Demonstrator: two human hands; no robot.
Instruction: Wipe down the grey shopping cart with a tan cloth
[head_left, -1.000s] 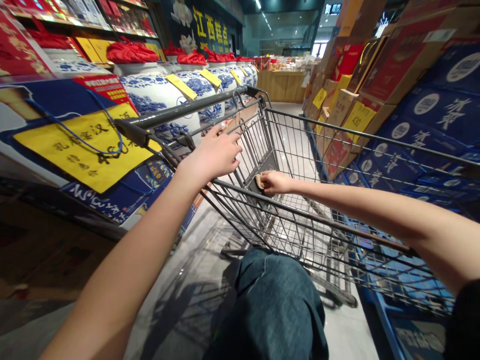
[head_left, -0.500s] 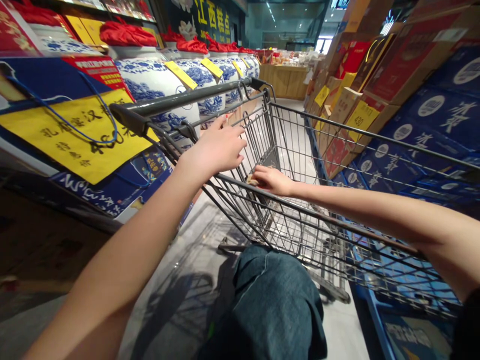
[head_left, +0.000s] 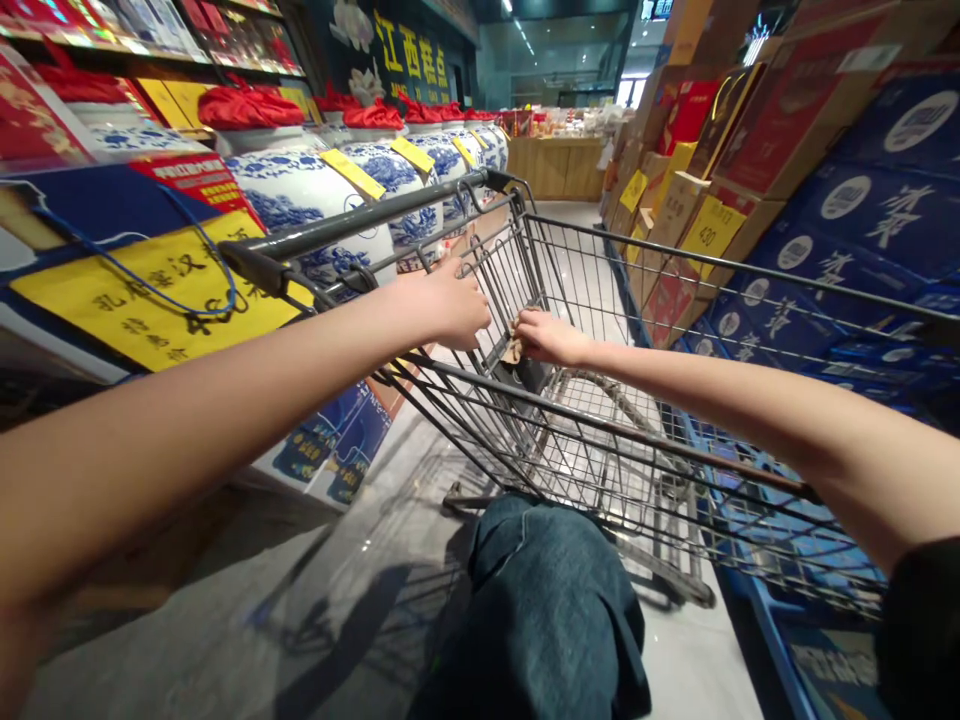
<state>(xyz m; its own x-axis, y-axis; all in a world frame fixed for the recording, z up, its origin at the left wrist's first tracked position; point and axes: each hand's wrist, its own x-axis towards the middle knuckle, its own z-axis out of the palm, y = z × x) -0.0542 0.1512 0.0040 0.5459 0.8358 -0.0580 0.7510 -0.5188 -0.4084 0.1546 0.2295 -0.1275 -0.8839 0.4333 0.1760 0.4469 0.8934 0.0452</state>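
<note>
Shopping cart (head_left: 570,411), one, grey wire. Stands in the aisle between porcelain jars and stacked cartons, its handle (head_left: 375,212) lying toward the jar side.

Beige cloth (head_left: 514,350), one, crumpled. Lies inside the basket at the handle end, just above a dark panel (head_left: 529,378).

Right hand (head_left: 551,337): I have it pinching the cloth, fingers bunched over the folds, presumably so that fabric rather than skin meets the metal. The forearm crosses above the near side rail, the direct way in from where I am placed.

Left hand (head_left: 450,305): I have it near the handle end, fingers bent downward. Whether they grip a wire I cannot tell; the position would suit steadying the frame.

Denim-covered knee (head_left: 559,600), one, just outside the near side; my low stance probably keeps the basket within reach.

Porcelain jars (head_left: 296,195), blue and white, in a row, with red fabric tops and yellow tags likely angled for passers-by.

Yellow sign (head_left: 150,290), handwritten, fronting blue packaging.

Cartons (head_left: 855,205), blue, stacked at right, labels facing the aisle, presumably for display.
</note>
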